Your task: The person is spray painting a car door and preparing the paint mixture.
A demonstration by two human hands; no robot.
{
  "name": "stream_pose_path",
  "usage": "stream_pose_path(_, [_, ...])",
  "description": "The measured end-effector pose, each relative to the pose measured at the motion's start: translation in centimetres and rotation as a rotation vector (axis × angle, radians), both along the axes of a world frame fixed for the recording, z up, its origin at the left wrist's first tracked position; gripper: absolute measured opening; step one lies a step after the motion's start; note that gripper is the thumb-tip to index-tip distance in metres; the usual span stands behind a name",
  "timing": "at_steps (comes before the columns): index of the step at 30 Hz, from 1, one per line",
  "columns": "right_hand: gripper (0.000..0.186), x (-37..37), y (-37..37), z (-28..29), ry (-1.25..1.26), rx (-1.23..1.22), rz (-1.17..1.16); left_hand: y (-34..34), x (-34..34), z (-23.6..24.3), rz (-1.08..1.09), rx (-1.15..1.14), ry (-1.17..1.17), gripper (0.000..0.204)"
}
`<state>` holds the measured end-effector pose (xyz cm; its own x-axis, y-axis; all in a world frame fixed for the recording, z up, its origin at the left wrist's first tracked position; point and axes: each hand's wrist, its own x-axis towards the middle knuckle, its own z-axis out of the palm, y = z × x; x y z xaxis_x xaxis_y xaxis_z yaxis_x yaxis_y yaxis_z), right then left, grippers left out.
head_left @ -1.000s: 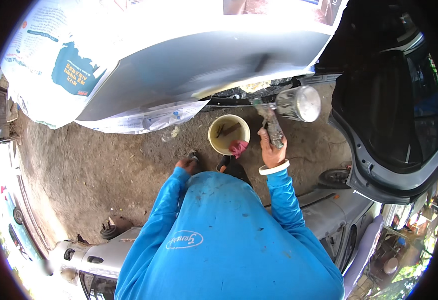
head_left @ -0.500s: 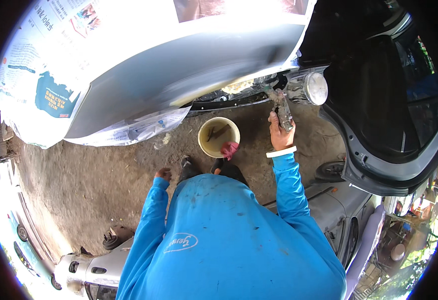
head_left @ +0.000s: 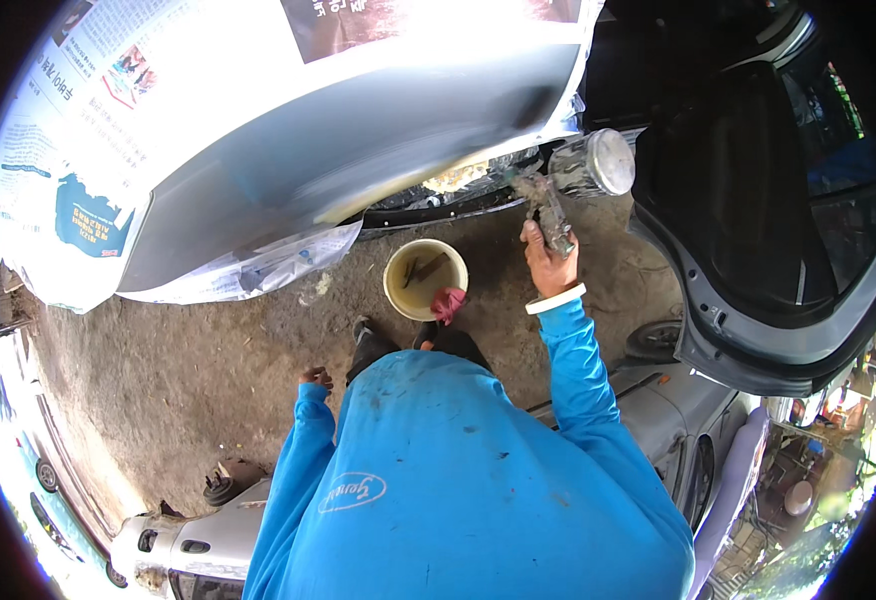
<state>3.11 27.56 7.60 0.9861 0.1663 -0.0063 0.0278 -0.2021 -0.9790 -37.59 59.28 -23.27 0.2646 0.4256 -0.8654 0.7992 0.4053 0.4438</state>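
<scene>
My right hand (head_left: pixel 550 264) is wrapped round a grimy grey tool (head_left: pixel 548 212) with a crusted head; its exact kind does not show. The tool's far end is beside a cylindrical container (head_left: pixel 598 165) with a pale round lid; whether they touch I cannot tell. Low on the left, my left hand (head_left: pixel 316 377) hangs by my leg, fingers loosely bent and a little apart, with nothing visible in it. Ahead of me is a silver-grey car body panel (head_left: pixel 328 150), its edges covered with newspaper (head_left: pixel 68 150) and thin plastic sheet (head_left: pixel 248 268).
Between my feet and the panel stands a cream bucket (head_left: pixel 389 290) of cloudy water with dark strips inside and a pink-red cloth (head_left: pixel 447 303) over its rim. An open dark car door (head_left: pixel 758 200) hems in the right. Behind me is a silver car (head_left: pixel 658 415).
My right hand, still gripping the tool, has shifted slightly left and down in view. My left hand has dropped a little lower, and the whole view has turned slightly.
</scene>
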Motion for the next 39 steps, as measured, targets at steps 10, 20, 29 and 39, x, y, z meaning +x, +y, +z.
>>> stream_pose_path(10, [0.021, 3.7, -2.4, -0.2, -0.007, 0.101, -0.226, -1.3, -1.8, 0.1, 0.132, -0.010, 0.051, 0.029])
stream_pose_path(20, [0.028, -3.1, 2.0, -1.3, -0.080, -0.049, 0.010, -1.4, -2.5, 1.2, 0.149, -0.041, -0.003, 0.027])
stream_pose_path(29, [0.024, -10.3, 11.2, 1.0, -0.141, -0.029, 0.197, 0.8, -5.3, 0.9, 0.115, -0.040, 0.029, 0.030])
stream_pose_path(39, [0.022, -14.9, 15.1, -1.5, 0.045, -0.027, 0.287, 3.0, -9.8, 0.4, 0.117, -0.041, 0.063, 0.029])
